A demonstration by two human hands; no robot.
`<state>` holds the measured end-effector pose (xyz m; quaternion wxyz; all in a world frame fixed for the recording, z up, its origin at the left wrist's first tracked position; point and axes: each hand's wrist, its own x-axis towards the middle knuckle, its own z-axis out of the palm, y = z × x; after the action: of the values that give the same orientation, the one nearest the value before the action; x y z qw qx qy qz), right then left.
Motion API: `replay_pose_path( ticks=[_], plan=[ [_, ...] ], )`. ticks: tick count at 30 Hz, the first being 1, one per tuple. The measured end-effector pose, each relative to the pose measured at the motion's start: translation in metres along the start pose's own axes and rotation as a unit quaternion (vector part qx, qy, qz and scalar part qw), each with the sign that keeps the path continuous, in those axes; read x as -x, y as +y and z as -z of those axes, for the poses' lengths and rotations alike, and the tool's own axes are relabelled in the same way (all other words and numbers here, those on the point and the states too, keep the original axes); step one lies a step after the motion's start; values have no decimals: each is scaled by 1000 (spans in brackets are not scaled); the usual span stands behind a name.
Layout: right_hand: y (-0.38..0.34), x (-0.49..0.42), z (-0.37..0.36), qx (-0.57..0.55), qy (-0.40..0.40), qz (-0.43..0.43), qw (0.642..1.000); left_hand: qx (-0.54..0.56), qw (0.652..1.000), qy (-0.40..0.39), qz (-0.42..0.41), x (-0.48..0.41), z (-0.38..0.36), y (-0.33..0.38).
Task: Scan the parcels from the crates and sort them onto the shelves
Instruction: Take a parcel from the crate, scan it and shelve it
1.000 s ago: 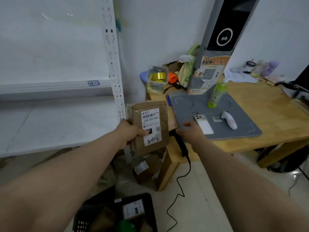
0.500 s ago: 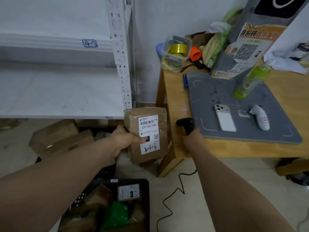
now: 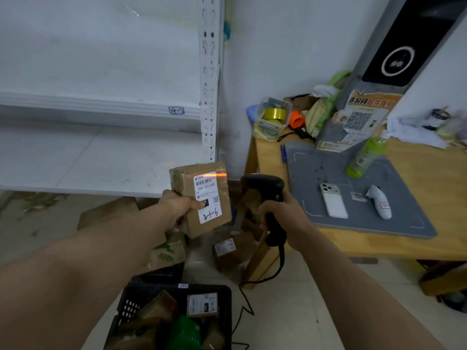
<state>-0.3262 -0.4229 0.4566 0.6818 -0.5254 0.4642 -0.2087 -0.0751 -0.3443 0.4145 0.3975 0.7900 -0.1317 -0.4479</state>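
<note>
Head view, and the white shelf unit (image 3: 101,160) fills the whole left side, with a small blue tag on the edge of its upper board. Right of it stands the wooden table (image 3: 417,178), a grey mat (image 3: 326,170) lying on top. Both forearms reach in from the bottom corners and converge toward the middle.

Down on the floor between them sits the black crate (image 3: 226,314), loaded with parcels. More brown boxes lie beyond it, under the shelf.

Now the action. The left hand (image 3: 177,208) grips the brown parcel (image 3: 185,188) by its left edge, thumb laid across the front and fingers wrapped behind. It holds the parcel upright, slightly tilted, in the air by the front edge of the lower shelf board, above the crate.

The right hand (image 3: 285,215) is wrapped round the handle of the black scanner (image 3: 262,185), head aimed toward the parcel and cable dropping to the floor. Scanner and parcel are near each other, not touching.

The white label (image 3: 207,195) faces the camera, with handwriting at its foot. A thin orange-red scan line (image 3: 214,175) crosses the barcode at the top of the label.
</note>
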Motion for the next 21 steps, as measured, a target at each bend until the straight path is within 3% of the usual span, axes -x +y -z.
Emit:
replay_pose_path(
  ticks=[7, 21],
  plan=[
    [-28, 41, -33, 136, 29, 86, 987, 14, 999, 16, -42, 29, 20, 20],
    [-44, 68, -53, 124, 45, 114, 985, 25, 997, 16, -75, 49, 47, 26]
  ],
)
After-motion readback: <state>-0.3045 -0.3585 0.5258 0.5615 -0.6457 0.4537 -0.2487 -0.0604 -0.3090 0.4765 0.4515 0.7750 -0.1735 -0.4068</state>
